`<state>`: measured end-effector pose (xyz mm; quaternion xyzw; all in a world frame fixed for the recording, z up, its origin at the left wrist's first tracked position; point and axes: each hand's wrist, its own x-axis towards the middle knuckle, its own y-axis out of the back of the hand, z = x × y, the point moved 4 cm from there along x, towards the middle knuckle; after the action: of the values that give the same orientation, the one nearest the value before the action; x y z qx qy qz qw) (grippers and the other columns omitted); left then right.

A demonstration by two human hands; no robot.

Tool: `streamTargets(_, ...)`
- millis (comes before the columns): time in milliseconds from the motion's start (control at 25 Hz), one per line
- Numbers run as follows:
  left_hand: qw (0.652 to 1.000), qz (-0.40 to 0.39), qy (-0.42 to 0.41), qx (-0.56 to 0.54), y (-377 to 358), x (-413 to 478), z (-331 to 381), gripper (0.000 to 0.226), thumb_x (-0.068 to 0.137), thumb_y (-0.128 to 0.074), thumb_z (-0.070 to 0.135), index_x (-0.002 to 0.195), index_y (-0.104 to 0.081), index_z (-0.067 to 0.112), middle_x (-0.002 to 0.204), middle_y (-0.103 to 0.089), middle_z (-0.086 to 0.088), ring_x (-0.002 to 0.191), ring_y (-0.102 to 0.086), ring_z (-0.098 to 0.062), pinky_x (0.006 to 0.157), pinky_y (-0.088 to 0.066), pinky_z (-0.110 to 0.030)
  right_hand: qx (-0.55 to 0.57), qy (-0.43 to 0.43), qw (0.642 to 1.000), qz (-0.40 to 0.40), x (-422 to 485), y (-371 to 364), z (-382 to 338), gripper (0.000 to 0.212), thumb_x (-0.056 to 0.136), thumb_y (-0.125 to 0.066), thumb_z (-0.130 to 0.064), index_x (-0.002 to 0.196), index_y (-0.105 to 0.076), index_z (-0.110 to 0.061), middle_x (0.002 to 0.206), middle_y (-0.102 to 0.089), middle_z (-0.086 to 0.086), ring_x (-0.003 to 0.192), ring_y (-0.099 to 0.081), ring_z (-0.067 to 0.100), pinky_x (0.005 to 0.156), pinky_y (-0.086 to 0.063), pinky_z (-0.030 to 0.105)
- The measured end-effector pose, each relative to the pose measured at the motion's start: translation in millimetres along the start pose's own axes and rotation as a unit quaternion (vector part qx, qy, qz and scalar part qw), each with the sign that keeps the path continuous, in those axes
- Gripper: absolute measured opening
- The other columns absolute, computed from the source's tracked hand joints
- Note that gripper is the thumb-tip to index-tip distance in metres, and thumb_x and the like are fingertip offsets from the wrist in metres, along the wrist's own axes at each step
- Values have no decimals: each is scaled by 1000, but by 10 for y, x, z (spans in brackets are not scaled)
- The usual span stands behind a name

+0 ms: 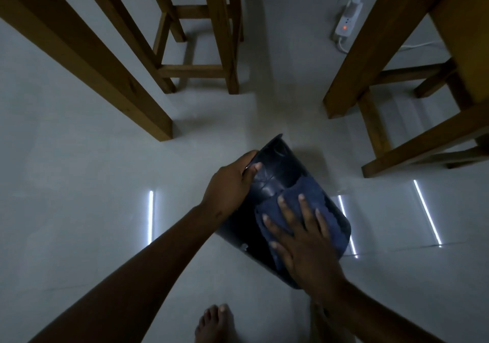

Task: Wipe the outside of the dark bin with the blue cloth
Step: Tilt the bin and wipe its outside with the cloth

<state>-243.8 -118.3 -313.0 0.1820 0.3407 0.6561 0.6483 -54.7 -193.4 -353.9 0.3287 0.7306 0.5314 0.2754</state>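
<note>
The dark bin [277, 173] is held tilted above the pale floor at the centre of the view. My left hand [229, 184] grips its far left edge, thumb lying on the bin's upper face. A blue cloth [312, 192] is spread over the bin's near right side. My right hand [301, 234] lies flat on the cloth with fingers spread, pressing it against the bin. The bin's underside and its opening are hidden from me.
Wooden table legs [87, 59] stand at the left, a wooden stool [201, 38] behind, and more wooden furniture [397, 78] at the right. A white power strip [348, 20] with a lit red switch lies on the floor at the back. My bare foot [215, 324] is below.
</note>
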Motion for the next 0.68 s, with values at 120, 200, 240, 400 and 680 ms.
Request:
streamTargets(120,1000,-6,8,2,-15,75,26,32,102,-37,41,127,-51,29,109,-71,0,96,-67,-18,89,-54,-32,73,-91,993,5,427,132,423,52,100,-23,-45,150,-16,-36,161,-16,1,148,-15,28,113,-21,48)
streamTargets(200,1000,-1,12,15,-42,33,16,32,102,-35,42,127,-50,31,107,-72,1,94,-68,-18,86,-53,-30,156,-199,968,-5,448,199,648,51,101,-22,-44,151,-19,-31,161,-21,4,143,-27,29,108,-30,45)
streamTargets(240,1000,2,12,22,-51,8,9,32,102,-35,43,128,-50,32,106,-72,1,93,-68,-19,84,-52,-28,146,-209,967,10,338,160,605,52,101,-22,-44,151,-20,-30,160,-21,6,143,-28,31,108,-30,45)
streamTargets(400,1000,11,1,14,-24,61,9,33,101,-38,42,131,-48,32,107,-72,1,92,-69,-18,78,-50,-25,42,-43,998,-7,4,13,86,55,97,-29,-46,150,-18,-37,162,-14,2,149,-6,31,114,-18,53)
streamTargets(680,999,-13,0,34,2,-159,-40,50,97,-44,47,144,-29,37,109,-71,-1,90,-69,-20,75,-51,-23,191,-241,951,1,658,177,824,55,100,-16,-50,152,-12,-32,161,-18,5,143,-25,33,111,-24,50)
